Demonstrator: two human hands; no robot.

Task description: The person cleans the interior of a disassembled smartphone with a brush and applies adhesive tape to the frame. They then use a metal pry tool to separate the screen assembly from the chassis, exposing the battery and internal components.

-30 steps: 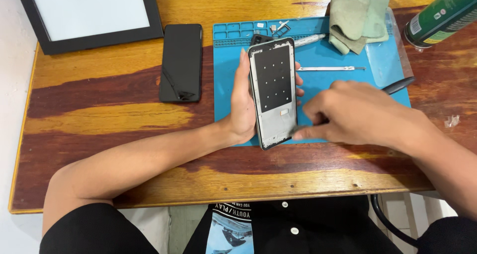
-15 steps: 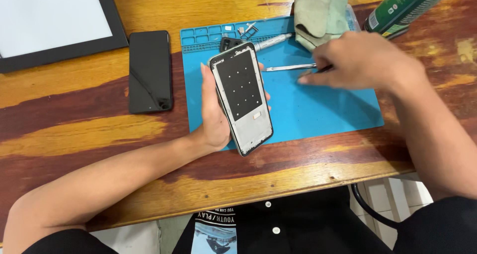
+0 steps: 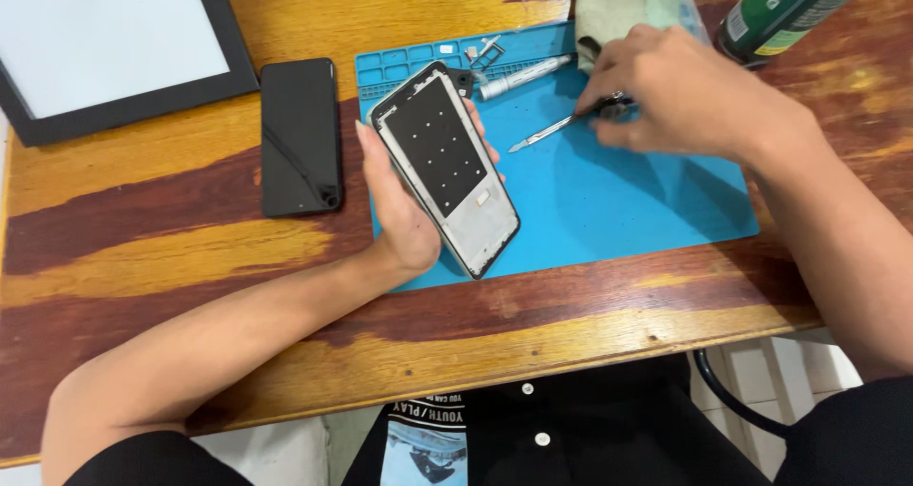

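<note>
My left hand [image 3: 404, 215] grips a phone frame [image 3: 444, 167], a black inner panel in a silver rim, held tilted over the left part of a blue work mat [image 3: 628, 205]. My right hand [image 3: 680, 101] is at the mat's far right side, its fingers closed on the handle end of thin metal tweezers [image 3: 542, 134] whose tip points left toward the frame. A silver screwdriver [image 3: 523, 77] lies on the mat just beyond the tweezers.
A black phone screen [image 3: 300, 136] lies on the wooden table [image 3: 190, 248] left of the mat. A black-framed white panel [image 3: 105, 39] is at the far left, a green cloth [image 3: 632, 6] and a green spray can [image 3: 794, 10] at the far right. Small parts sit in the mat's top compartments [image 3: 418, 63].
My right hand left the frame's lower edge, moved up and right across the mat, and took hold of the tweezers. My left hand kept the frame, tilting it slightly.
</note>
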